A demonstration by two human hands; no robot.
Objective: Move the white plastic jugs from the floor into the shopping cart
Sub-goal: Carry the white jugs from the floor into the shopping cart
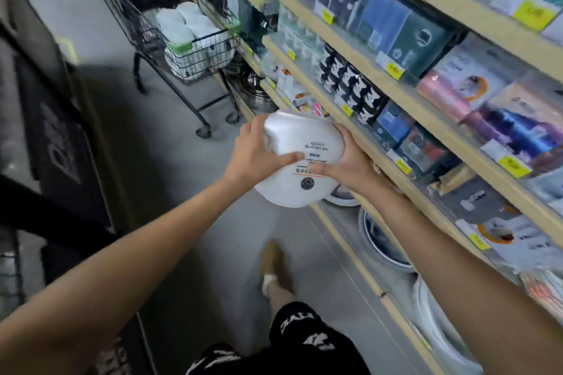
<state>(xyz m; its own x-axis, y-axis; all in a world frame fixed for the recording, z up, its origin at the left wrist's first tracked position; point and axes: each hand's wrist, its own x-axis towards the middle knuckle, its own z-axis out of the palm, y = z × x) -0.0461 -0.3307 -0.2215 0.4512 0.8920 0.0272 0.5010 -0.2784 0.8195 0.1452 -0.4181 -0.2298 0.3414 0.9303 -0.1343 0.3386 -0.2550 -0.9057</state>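
Jug [304, 137] aloft; cart [195, 61] ahead, shelves [432, 116] beside

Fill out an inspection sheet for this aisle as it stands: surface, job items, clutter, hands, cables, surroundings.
Surface: grey floor; no jugs lie on the part in view.
Job's things: one white jug held in the air; other jugs already sit in the shopping cart ahead.
Clutter: bowls on the lowest shelf, beside the legs.
Grippers: left hand and right hand grip the white jug from opposite sides.
Cables: nothing seen.
Surroundings: shelves of packaged goods with yellow price tags on the right; dark mats on the left.
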